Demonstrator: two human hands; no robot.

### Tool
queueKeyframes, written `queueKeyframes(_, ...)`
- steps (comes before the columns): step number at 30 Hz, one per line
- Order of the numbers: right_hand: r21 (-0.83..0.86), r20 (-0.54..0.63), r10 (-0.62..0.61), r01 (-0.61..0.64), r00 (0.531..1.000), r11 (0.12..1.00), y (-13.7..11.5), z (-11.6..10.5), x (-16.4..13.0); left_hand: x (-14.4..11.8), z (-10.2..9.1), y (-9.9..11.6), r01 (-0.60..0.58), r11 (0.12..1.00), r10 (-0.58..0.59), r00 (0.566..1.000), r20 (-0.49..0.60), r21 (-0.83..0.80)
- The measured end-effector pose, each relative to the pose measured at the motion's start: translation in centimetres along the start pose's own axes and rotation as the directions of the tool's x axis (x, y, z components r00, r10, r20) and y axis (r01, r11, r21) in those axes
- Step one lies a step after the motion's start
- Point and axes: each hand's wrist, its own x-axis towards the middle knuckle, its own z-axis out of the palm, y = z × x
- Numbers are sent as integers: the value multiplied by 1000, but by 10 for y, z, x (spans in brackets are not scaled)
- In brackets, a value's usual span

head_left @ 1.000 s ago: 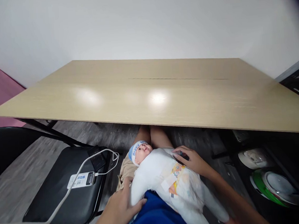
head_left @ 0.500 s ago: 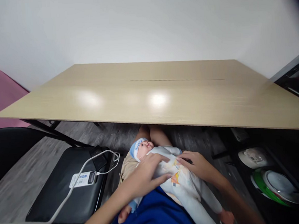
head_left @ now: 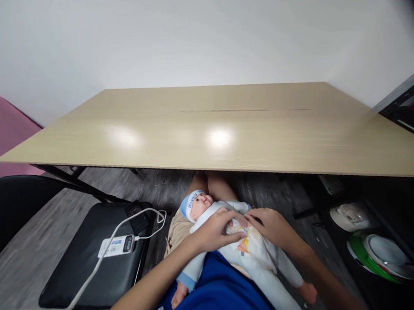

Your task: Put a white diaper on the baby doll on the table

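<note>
Doll (head_left: 235, 246) lies on a lap below the wooden table (head_left: 226, 129), both hands' fingers (head_left: 230, 220) resting open on it.

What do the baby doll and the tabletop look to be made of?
The baby doll seems to be smooth, plastic-like vinyl at face and feet, dressed in soft white cloth that creases. The tabletop looks like pale wood-grain laminate, semi-gloss, since lamp glare shows.

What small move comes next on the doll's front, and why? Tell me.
Probably pinch the suit's front edges together: both hands, left hand and right hand, meet fingertip to fingertip on the chest of the doll, lying face up across the lap.
</note>
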Motion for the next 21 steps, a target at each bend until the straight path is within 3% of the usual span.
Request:
queueKeyframes(4, 61, -56, 30, -27, 998, 998, 16, -4, 6, -1, 8, -3, 0, 999, -4, 996, -93, -43)
queueKeyframes(7, 20, -193, 39, -36, 980, 999, 27, -5, 11, -1, 10, -4, -6, 997, -5, 989, -145, -76)
queueKeyframes(10, 37, -276, -38, 50, 960, 998, 21, -5, 13, -2, 9, 1, -8, 993, -12, 985, -169, -114)
queueKeyframes(13, 124, -148, -223, 241, 964, 962, 0, -2, 12, -7, 6, 8, -29, 968, -10, 988, -152, -250)
queueKeyframes(16, 176, -11, -358, 354, 934, 918, -18, 3, 10, -22, 1, 14, -30, 908, -16, 994, -108, -417)
queueKeyframes(21, 218, -76, -354, 362, 932, 906, -24, 13, 7, -52, -16, 21, 222, 801, -211, 974, 84, -557)
